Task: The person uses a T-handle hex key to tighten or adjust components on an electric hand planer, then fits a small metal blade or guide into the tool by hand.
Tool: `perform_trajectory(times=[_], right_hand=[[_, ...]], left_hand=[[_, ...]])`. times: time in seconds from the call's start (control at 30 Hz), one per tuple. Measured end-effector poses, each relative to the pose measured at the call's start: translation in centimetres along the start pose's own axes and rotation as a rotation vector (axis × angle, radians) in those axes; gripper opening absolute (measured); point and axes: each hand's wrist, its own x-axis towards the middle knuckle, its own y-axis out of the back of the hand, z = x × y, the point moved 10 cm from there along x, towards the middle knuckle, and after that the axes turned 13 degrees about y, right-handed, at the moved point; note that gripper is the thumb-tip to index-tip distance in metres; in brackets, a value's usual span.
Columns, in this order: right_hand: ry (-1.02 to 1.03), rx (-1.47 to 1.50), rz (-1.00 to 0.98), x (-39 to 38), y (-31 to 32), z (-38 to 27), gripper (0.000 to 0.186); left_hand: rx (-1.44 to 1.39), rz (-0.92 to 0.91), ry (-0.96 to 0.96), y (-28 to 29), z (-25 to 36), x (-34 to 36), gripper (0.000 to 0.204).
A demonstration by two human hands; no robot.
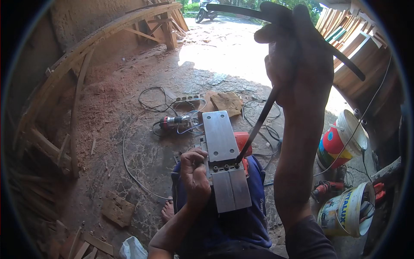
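An upturned electric hand planer (220, 136) with a red body rests on my lap, its two metal sole plates facing up. Between the plates sits the cutter slot with a row of small bolts (221, 168). Curled against the planer's left side, my left hand (195, 175) grips its edge. My right hand (291, 56) is raised high, closed around the crossbar of a dark T-handle wrench (261, 118). The wrench's shaft slants down to the left, and its tip is at the rightmost bolt.
Ahead on the dusty floor lie a router-like power tool (174, 122), tangled cables (159, 93) and a wood block (227, 104). Two paint buckets (345, 211) and a red drill (327, 188) stand or lie at right. A timber frame (99, 34) runs along the left wall.
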Motion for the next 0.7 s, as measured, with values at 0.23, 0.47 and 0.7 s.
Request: perform_trajectory(times=[0.23, 0.47, 0.7], right_hand=[[-0.002, 0.076, -0.099, 0.0, -1.5, 0.1, 0.037], [-0.101, 0.228, -0.005, -0.2, -0.9, 2.2, 0.05], [-0.04, 0.822, -0.174, 0.8, -2.2, 2.1, 0.037]], left_hand=[[-0.006, 0.014, 0.015, -0.5, -0.2, -0.1, 0.022], [-0.025, 0.007, 0.016, -0.3, -0.2, 0.0, 0.022], [-0.025, 0.009, 0.008, -0.2, 0.0, 0.0, 0.023]])
